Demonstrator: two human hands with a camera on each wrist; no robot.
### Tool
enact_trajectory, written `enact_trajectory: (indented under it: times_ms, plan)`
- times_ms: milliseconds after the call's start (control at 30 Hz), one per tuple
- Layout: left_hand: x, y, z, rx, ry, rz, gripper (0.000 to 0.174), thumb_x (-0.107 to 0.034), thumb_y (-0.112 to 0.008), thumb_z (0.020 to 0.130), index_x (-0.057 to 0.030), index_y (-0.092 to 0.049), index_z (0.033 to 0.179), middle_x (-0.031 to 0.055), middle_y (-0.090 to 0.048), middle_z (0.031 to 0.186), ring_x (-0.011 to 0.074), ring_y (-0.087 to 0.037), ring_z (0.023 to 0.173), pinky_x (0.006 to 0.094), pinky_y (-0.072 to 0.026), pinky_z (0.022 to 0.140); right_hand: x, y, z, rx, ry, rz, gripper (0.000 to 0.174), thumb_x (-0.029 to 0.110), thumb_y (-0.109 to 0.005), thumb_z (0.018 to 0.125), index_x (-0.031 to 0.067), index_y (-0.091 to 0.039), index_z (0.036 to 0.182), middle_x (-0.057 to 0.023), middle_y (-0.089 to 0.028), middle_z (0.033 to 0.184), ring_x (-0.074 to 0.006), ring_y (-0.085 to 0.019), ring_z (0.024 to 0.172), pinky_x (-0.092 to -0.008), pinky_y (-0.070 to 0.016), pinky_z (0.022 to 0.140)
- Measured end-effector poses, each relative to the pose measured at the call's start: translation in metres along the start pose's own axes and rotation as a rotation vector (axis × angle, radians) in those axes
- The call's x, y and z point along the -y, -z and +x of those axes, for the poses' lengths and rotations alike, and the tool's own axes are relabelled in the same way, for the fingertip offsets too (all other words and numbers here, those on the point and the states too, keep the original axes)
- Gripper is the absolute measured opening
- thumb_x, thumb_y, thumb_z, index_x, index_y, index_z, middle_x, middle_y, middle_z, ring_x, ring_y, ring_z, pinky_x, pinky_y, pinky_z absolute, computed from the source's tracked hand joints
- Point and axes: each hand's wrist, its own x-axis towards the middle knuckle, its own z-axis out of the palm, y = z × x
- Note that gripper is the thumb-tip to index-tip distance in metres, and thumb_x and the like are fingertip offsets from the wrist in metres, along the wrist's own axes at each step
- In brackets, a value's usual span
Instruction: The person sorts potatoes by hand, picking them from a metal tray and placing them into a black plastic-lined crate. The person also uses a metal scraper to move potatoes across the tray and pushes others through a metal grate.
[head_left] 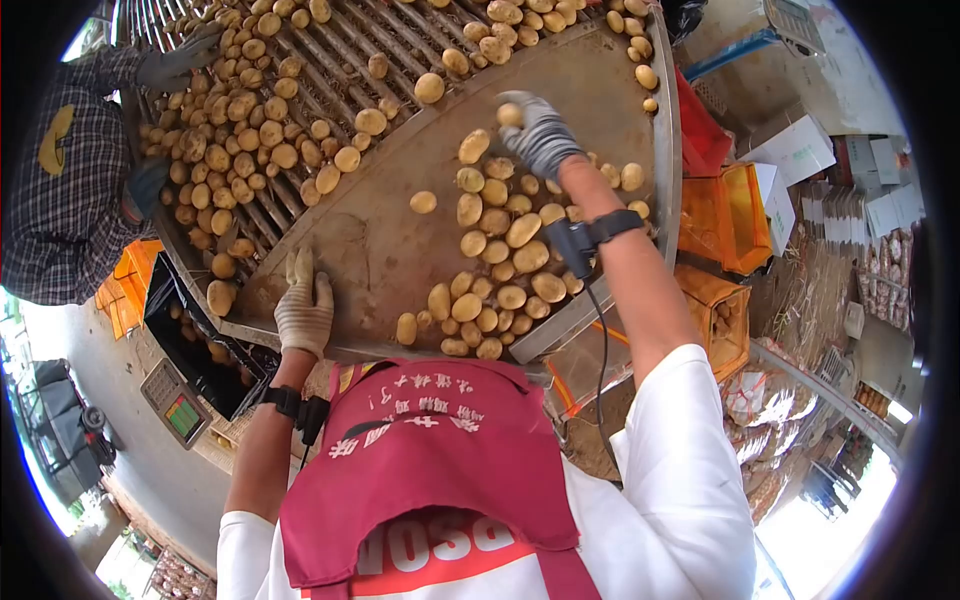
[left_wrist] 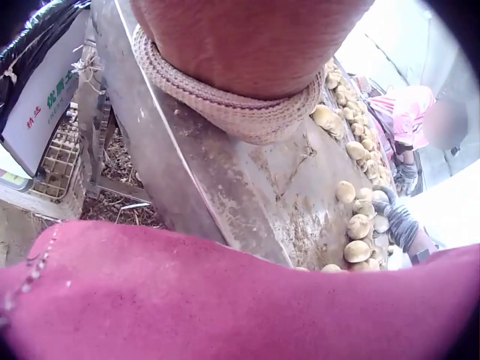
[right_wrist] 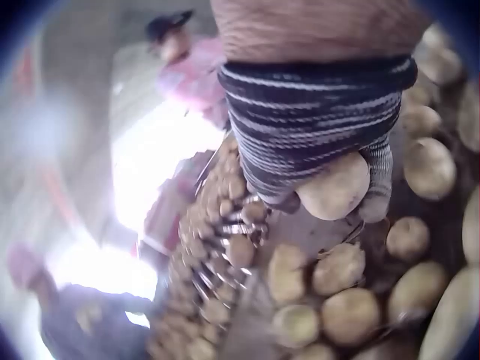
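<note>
My right hand (head_left: 545,137), in a dark striped knit glove, grips a potato (right_wrist: 335,187) between thumb and fingers. It hovers over the metal tray (head_left: 375,235), at the far end of a spread of loose potatoes (head_left: 500,245). One lone potato (head_left: 423,202) lies to the left of that spread. My left hand (head_left: 303,312), in a pale knit glove, rests on the tray near its front left edge with its fingers extended, holding nothing. In the left wrist view only the pale glove's cuff (left_wrist: 225,112) shows; the fingers are hidden behind the wrist.
Beyond the tray, a slatted roller conveyor (head_left: 340,60) carries many potatoes. Another person in a checked shirt (head_left: 75,180) works at its left side. Orange crates (head_left: 725,220) stand at the right; a black-lined box (head_left: 195,335) and a scale display (head_left: 177,407) are at the left.
</note>
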Motion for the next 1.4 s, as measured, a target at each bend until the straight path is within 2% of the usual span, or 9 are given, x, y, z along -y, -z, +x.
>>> enact_trajectory:
  times_ms: [167, 300, 400, 700, 967, 1100, 1167, 1233, 1400]
  plan:
    - [0.000, 0.007, -0.001, 0.052, 0.021, -0.076, 0.054, -0.028, -0.056, 0.099, -0.0133, -0.043, 0.149, 0.0232, -0.050, 0.145, 0.0391, -0.062, 0.117, 0.0433, -0.0512, 0.096, 0.033, 0.024, -0.097, -0.170, -0.420, 1.403, 0.041, 0.022, -0.068, 0.094, 0.0122, -0.052, 0.131, -0.0076, -0.062, 0.106, -0.0221, -0.067, 0.091, -0.0366, -0.0619, 0.068]
    - [0.025, -0.021, 0.006, 0.117, 0.086, -0.775, 0.058, -0.042, -0.057, 0.100, -0.0123, -0.046, 0.148, 0.0111, -0.055, 0.146, 0.0318, -0.057, 0.127, 0.0411, -0.0458, 0.106, 0.082, -0.022, -0.168, 0.067, -0.534, 1.394, 0.055, 0.022, -0.069, 0.095, 0.0148, -0.043, 0.142, -0.0076, -0.060, 0.119, -0.0244, -0.066, 0.101, -0.0444, -0.0639, 0.076]
    - [-0.029, 0.026, 0.006, 0.740, 0.664, -1.649, 0.052, -0.044, -0.056, 0.100, -0.0180, -0.050, 0.145, 0.0012, -0.061, 0.134, 0.0267, -0.050, 0.131, 0.0505, -0.0368, 0.114, 0.128, -0.061, -0.184, 0.157, -0.272, 1.004, 0.053, 0.022, -0.068, 0.095, 0.0088, -0.044, 0.141, -0.0094, -0.060, 0.116, -0.0226, -0.062, 0.107, -0.0399, -0.0598, 0.085]
    - [-0.008, 0.037, -0.015, 1.221, 0.594, -2.030, 0.061, -0.049, -0.058, 0.095, -0.0147, -0.048, 0.145, 0.0099, -0.054, 0.142, 0.0282, -0.058, 0.121, 0.0462, -0.0545, 0.086, 0.157, -0.056, -0.176, 0.470, -0.005, 0.589, 0.052, 0.022, -0.076, 0.085, 0.0013, -0.060, 0.131, -0.0253, -0.059, 0.131, -0.0384, -0.059, 0.119, -0.0408, -0.0484, 0.102]
    - [0.011, 0.055, -0.040, 0.830, 0.811, -2.219, 0.063, -0.049, -0.055, 0.096, -0.0174, -0.041, 0.149, 0.0181, -0.039, 0.156, 0.0313, -0.056, 0.128, 0.0467, -0.0569, 0.077, 0.014, -0.033, -0.170, 0.247, -0.019, -0.782, 0.065, 0.027, -0.068, 0.090, 0.0113, -0.043, 0.148, -0.0264, -0.047, 0.147, -0.0421, -0.050, 0.132, -0.0460, -0.0469, 0.105]
    - [0.004, 0.052, -0.045, 0.815, 0.829, -2.189, 0.063, -0.048, -0.055, 0.096, -0.0172, -0.041, 0.149, 0.0195, -0.039, 0.155, 0.0326, -0.057, 0.128, 0.0466, -0.0575, 0.075, -0.042, -0.054, -0.132, 0.155, -0.264, -0.522, 0.071, 0.059, -0.039, 0.101, 0.0132, -0.032, 0.154, -0.0272, -0.044, 0.149, -0.0399, -0.051, 0.133, -0.0476, -0.0402, 0.111]
    - [-0.003, 0.052, -0.046, 0.782, 0.813, -2.106, 0.069, -0.050, -0.054, 0.096, -0.0147, -0.037, 0.153, 0.0217, -0.034, 0.158, 0.0332, -0.055, 0.127, 0.0433, -0.0570, 0.075, 0.007, -0.017, -0.123, 0.275, -0.459, -0.032, 0.068, 0.048, -0.054, 0.097, 0.0112, -0.035, 0.152, -0.0247, -0.049, 0.144, -0.0392, -0.057, 0.125, -0.0454, -0.0403, 0.112]
    - [-0.001, 0.055, -0.051, 0.770, 0.786, -2.111, 0.068, -0.050, -0.053, 0.096, -0.0149, -0.036, 0.153, 0.0217, -0.034, 0.158, 0.0332, -0.056, 0.127, 0.0432, -0.0574, 0.075, 0.019, 0.017, -0.138, 0.289, 0.011, -0.265, 0.070, 0.032, -0.068, 0.091, 0.0107, -0.037, 0.150, -0.0213, -0.053, 0.139, -0.0394, -0.061, 0.118, -0.0454, -0.0468, 0.108]
    - [0.013, 0.057, -0.070, 0.692, 0.784, -2.180, 0.066, -0.047, -0.054, 0.096, -0.0143, -0.038, 0.151, 0.0224, -0.037, 0.156, 0.0346, -0.055, 0.129, 0.0450, -0.0560, 0.075, 0.009, 0.081, -0.195, 0.215, -0.106, 1.207, 0.070, 0.021, -0.077, 0.085, 0.0091, -0.041, 0.144, -0.0157, -0.054, 0.135, -0.0308, -0.063, 0.116, -0.0349, -0.0613, 0.088]
